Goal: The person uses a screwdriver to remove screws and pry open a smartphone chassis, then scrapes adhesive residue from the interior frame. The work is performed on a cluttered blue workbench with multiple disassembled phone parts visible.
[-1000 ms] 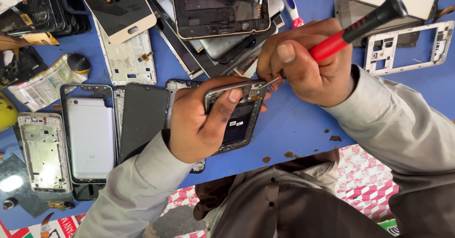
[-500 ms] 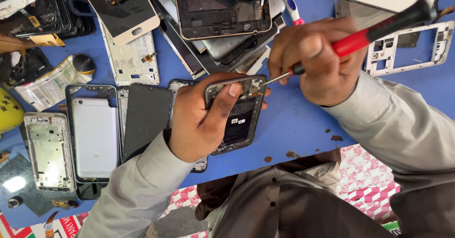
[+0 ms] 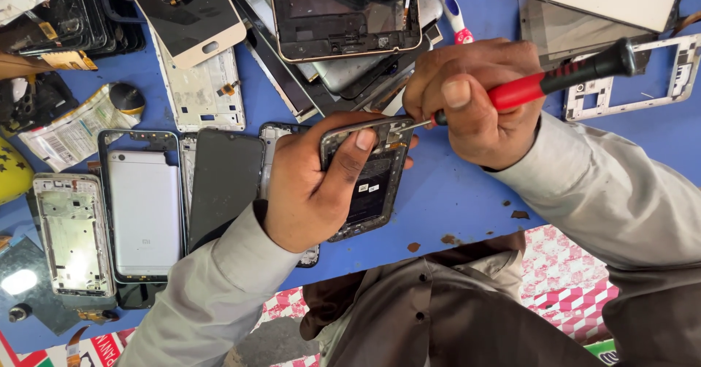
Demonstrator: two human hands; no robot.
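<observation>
My left hand (image 3: 318, 192) is wrapped around an opened phone body (image 3: 369, 184), thumb pressed on its far edge, holding it just above the blue table (image 3: 453, 192) near the middle. My right hand (image 3: 475, 100), fingers pressed together around a red-and-black screwdriver (image 3: 555, 78), sets the tip on the phone's far right corner. Left of it lie a silver back cover (image 3: 144, 213) and a dark screen panel (image 3: 223, 181); further off, stacked screens (image 3: 343, 16).

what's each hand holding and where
Left hand grips the opened black phone body around its sides; right hand holds the red-and-black screwdriver by its handle.
</observation>
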